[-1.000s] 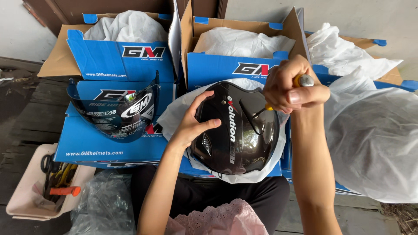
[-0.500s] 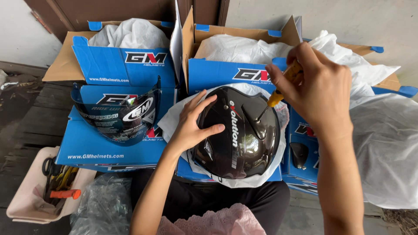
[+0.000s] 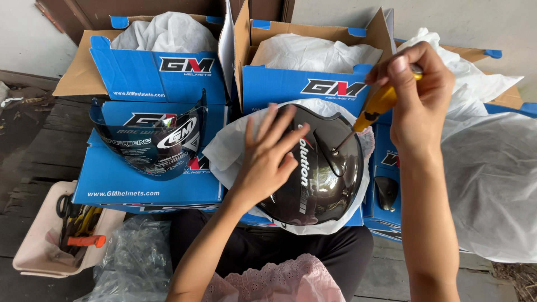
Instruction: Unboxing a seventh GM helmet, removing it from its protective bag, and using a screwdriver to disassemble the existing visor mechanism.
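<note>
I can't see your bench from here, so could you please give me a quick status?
Left hand flat on glossy black helmet. Right hand gripping yellow-handled screwdriver, tip on shell. Nothing in the way.

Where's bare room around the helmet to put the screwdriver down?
Little room. Bare wood shows left of the blue boxes, above the tool tray. A floor strip lies between the lap and the white bag. The middle is crowded: left hand on the helmet, right hand with the screwdriver, visor on the boxes.
</note>
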